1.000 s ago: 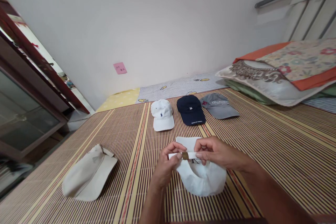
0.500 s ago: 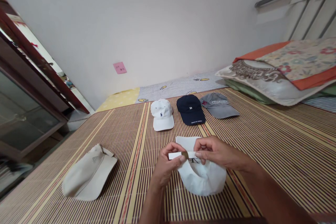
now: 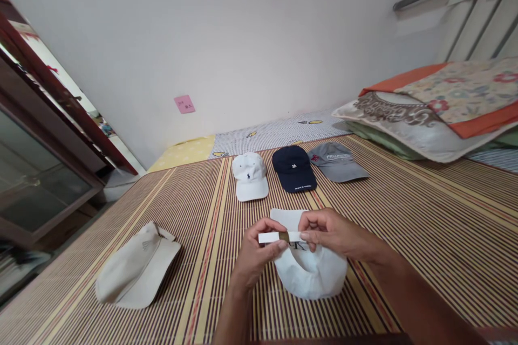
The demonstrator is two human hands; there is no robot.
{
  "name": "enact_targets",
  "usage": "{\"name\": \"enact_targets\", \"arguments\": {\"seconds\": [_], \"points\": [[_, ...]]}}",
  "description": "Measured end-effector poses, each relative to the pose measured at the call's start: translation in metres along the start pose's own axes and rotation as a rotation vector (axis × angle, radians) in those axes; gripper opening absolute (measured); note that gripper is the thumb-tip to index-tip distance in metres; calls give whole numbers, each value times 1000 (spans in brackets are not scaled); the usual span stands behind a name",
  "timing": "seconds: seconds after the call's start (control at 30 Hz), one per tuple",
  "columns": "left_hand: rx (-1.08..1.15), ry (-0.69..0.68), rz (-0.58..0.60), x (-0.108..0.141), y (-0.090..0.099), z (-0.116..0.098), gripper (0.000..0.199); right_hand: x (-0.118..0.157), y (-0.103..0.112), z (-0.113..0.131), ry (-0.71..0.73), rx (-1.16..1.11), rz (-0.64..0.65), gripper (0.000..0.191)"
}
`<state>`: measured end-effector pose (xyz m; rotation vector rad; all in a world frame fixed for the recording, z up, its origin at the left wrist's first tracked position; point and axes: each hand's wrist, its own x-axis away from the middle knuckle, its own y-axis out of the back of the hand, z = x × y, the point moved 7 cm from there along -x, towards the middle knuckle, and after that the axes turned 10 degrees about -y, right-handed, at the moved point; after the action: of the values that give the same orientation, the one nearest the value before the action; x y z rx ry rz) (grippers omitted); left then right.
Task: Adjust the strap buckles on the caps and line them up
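A white baseball cap rests on the striped mat in front of me, its brim pointing away and its back opening facing me. Across that opening runs the white adjuster strap with a brass-coloured buckle. My left hand pinches the strap at the buckle between thumb and fingers. From the other side, my right hand is closed on the strap just right of the buckle. Dark lettering on the cap shows partly beneath the strap. A beige cap lies on its side to the left.
Behind the hands stand a white cap, a navy cap and a grey cap in a row on the mat. Pillows are stacked at the right. A pale wall rises behind the bed.
Both hands keep their hold on the strap. Cap and strap have shifted very slightly, and a little more of the lettering shows under the strap.
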<state>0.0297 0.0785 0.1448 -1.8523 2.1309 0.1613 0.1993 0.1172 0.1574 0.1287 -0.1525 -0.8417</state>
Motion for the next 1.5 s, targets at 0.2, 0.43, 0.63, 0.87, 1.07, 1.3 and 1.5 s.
{"name": "enact_targets", "arguments": {"seconds": [0.2,0.43,0.63,0.87,1.07,1.3,1.5], "points": [[15,42,2,1,1,5,37,-1,-2,-2,19,1,14,21],[2,19,-7,0,2,4,34,0,-2,0,6,1,8,21],[19,13,0,0,2,6,34,0,-4,3,-2,-8,11,22],[4,39,10,-1,2,5,35,-1,-3,-1,18,4,5,21],[35,66,5,1,1,5,38,0,-3,0,14,7,6,22],[51,67,5,2,0,6,38,-2,-4,0,1,0,18,24],[81,87,22,4,1,9,33,2,4,-4,-32,9,19,33]]}}
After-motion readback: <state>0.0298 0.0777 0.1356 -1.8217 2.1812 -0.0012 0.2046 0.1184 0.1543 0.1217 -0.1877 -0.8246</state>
